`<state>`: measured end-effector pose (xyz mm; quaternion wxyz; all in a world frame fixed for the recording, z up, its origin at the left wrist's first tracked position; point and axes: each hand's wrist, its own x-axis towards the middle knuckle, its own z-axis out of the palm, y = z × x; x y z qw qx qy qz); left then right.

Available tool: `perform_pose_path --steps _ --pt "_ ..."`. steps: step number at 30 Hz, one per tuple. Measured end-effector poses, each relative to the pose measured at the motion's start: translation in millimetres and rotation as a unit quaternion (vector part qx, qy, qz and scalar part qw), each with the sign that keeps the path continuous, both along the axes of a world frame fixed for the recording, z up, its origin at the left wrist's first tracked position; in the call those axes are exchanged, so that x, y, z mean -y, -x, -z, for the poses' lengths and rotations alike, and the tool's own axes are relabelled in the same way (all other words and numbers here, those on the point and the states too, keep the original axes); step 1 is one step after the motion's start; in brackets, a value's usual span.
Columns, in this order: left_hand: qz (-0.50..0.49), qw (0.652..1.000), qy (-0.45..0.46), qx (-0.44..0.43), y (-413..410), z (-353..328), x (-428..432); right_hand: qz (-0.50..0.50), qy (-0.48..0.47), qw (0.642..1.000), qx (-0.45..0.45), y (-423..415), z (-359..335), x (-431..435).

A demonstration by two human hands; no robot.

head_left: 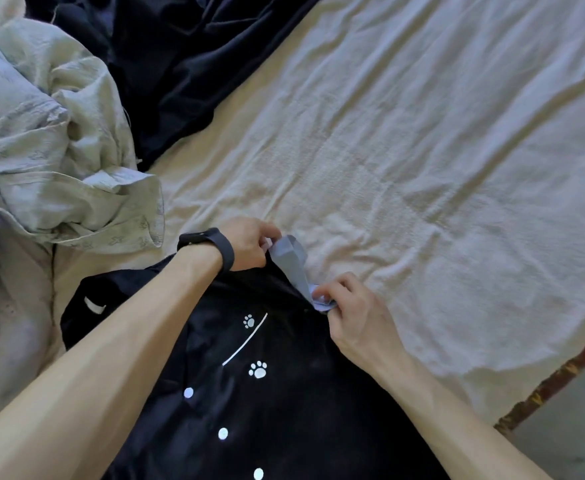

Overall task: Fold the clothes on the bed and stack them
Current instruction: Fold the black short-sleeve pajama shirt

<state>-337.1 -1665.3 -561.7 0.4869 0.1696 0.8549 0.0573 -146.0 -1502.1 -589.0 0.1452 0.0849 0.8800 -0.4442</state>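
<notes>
Cream bedsheet (422,150), wrinkled, covers the bed and fills most of the head view. A patterned trim (561,372) marks the bed's right edge, with grey floor (568,438) beyond it.

Task item: a dark navy shirt (267,410) lies flat at the near edge of the bed, front upward, showing white paw prints (258,370) and a row of white buttons (223,433). Its long axis follows the button row, running from the near edge away from the person and slanting slightly left.

At the shirt's far end sits a pale blue fabric strip (293,261). Its long axis runs diagonally, its far end towards the bed's left and its near end towards the bed's right edge. Whether the strip is sewn to the shirt cannot be told.

Grip: the left hand (249,245), with a black wristband (223,249), pinches the strip's far end between curled fingers and thumb. The right hand (357,313) pinches its near end in the same narrow hold. Both forearms cross above the shirt.

Other items: a crumpled pale green garment (59,150) lies along the left edge, a second dark garment (187,64) is heaped at the far left corner, and lilac-grey fabric (4,323) lies at the near left.
</notes>
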Motion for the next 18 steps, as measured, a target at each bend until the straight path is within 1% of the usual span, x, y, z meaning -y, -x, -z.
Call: perform_pose_path --steps 2,4,6,7,9,11,12,13,15,16,18 --pt "-0.051 0.998 -0.035 -0.006 -1.0 -4.4 4.2 -0.018 -0.017 1.0 -0.005 -5.7 0.6 -2.3" --pt "-0.114 0.991 -0.067 -0.015 2.1 -11.4 9.8 -0.011 -0.021 1.0 -0.015 -7.9 -0.4 -5.3" --pt "-0.15 0.986 -0.07 -0.015 6.9 -17.7 13.9 0.002 -0.016 0.999 -0.034 -6.6 -2.6 -8.9" --pt "-0.153 0.986 -0.067 -0.006 9.1 -19.2 14.8 0.008 -0.012 0.999 -0.042 -4.8 -4.2 -10.1" --pt "-0.183 0.98 -0.063 0.046 11.2 -19.5 14.2 0.012 -0.014 0.999 -0.048 -0.6 -6.6 -11.0" --pt "-0.199 0.975 -0.034 0.089 9.3 -17.9 8.3 0.006 -0.027 0.999 -0.045 3.3 -7.5 -10.3" --pt "-0.169 0.982 -0.016 0.086 7.6 -14.9 4.5 -0.004 -0.033 0.999 -0.043 4.7 -7.5 -9.4" --pt "-0.118 0.991 0.003 0.07 5.7 -10.9 0.0 -0.017 -0.035 0.998 -0.042 5.4 -7.1 -7.9" --pt "0.0 1.0 0.022 0.018 -1.7 -1.9 -11.3 -0.052 -0.039 0.997 -0.039 4.8 -4.9 -3.7" --pt "0.036 0.999 0.022 -0.006 -6.1 1.6 -17.7 -0.067 -0.043 0.996 -0.035 2.6 -3.7 -1.0" --pt "0.055 0.998 0.004 -0.041 -12.6 4.8 -25.5 -0.069 -0.044 0.996 -0.029 -5.5 -1.5 3.8"
